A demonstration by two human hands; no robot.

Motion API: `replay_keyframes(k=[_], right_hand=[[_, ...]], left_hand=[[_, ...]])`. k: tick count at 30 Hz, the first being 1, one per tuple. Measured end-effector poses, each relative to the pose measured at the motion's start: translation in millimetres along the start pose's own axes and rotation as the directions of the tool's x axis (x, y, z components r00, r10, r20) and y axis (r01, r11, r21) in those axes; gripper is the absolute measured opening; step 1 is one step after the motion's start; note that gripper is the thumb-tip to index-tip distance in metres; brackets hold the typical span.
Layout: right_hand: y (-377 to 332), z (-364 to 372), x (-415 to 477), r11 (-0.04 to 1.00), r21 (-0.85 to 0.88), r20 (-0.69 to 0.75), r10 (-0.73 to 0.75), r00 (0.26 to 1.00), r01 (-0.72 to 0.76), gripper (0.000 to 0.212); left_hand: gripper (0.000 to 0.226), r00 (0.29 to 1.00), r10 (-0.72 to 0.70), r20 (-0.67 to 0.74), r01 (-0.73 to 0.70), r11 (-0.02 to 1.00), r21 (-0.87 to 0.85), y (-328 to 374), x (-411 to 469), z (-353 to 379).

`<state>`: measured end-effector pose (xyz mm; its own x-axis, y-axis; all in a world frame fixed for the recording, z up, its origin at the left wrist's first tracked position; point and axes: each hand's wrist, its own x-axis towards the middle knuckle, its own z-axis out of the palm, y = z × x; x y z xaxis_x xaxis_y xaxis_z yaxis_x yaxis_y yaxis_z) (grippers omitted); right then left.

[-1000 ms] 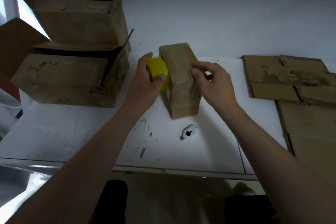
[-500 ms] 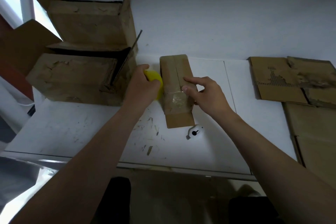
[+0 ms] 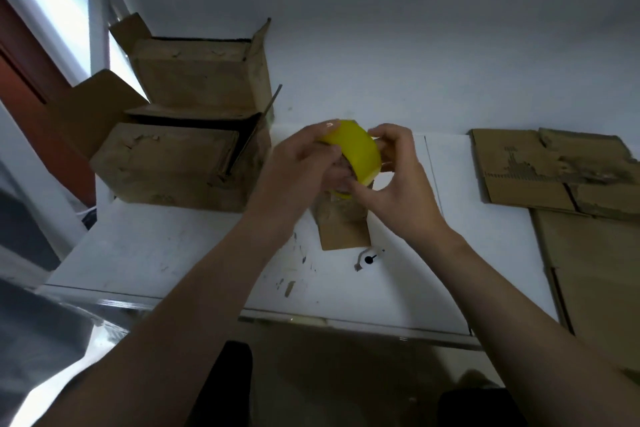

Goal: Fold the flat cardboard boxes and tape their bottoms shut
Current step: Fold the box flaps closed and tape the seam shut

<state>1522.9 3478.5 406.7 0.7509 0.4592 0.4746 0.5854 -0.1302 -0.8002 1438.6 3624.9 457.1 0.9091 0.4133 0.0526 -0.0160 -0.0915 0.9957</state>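
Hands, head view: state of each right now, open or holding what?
Left hand: closed, holding the yellow tape roll.
Right hand: closed, gripping the same roll from its other side.

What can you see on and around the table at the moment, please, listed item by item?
tape roll: one, yellow, held above the small cardboard box
small cardboard box: one, brown, middle of the table, partly hidden by the hands
assembled cardboard boxes: two, brown, table's left end, one above and behind the other, flaps open
flat cardboard sheets: several, exact count unclear, brown, table's right end
small tool: one, white with a black spot, just in front of the small cardboard box; type unclear
table: one, white, scuffed
wall: one, white, behind the table
left hand: one, grips the tape roll's left side
right hand: one, pinches the tape roll's right side
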Motion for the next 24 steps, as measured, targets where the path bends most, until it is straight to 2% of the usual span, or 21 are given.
replay_keyframes(k=[3,7,12,16,19,22,24], right_hand=[[1.4,-19.0,-1.0,0.994,-0.076,-0.011,-0.079,0.997,0.078,0.063],[3.6,-32.4,-4.4,0.981,-0.135,0.049,-0.130,0.990,0.136,0.055],[3.7,-46.3,-3.6,0.949,-0.207,0.158,-0.208,0.965,0.238,0.055],[3.9,-56.4,0.1,0.917,-0.261,0.222,-0.247,0.943,0.302,0.055],[2.8,-63.5,2.5,0.893,-0.253,0.283,-0.300,0.911,0.373,0.048],[2.8,-69.6,5.4,0.887,-0.220,0.318,-0.327,0.890,0.405,0.042],[3.3,-75.2,7.6,0.857,-0.266,0.366,-0.333,0.869,0.441,0.037]], left_hand=[[0.023,0.995,-0.040,-0.092,0.048,0.995,0.089,-4.7,1.0,4.2],[0.014,0.989,-0.096,-0.111,0.098,0.995,0.009,-11.7,7.6,8.7],[0.029,0.980,-0.173,-0.101,0.177,0.984,0.032,-19.6,17.1,12.1],[0.019,0.990,-0.119,-0.072,0.126,0.988,0.094,-24.1,21.3,6.8],[0.007,0.997,-0.068,-0.032,0.070,0.994,0.080,-24.3,19.3,4.3],[0.006,0.996,-0.055,-0.072,0.061,0.994,0.090,-25.1,19.6,3.2],[0.003,0.990,-0.073,-0.118,0.082,0.994,0.067,-27.0,19.9,1.2]])
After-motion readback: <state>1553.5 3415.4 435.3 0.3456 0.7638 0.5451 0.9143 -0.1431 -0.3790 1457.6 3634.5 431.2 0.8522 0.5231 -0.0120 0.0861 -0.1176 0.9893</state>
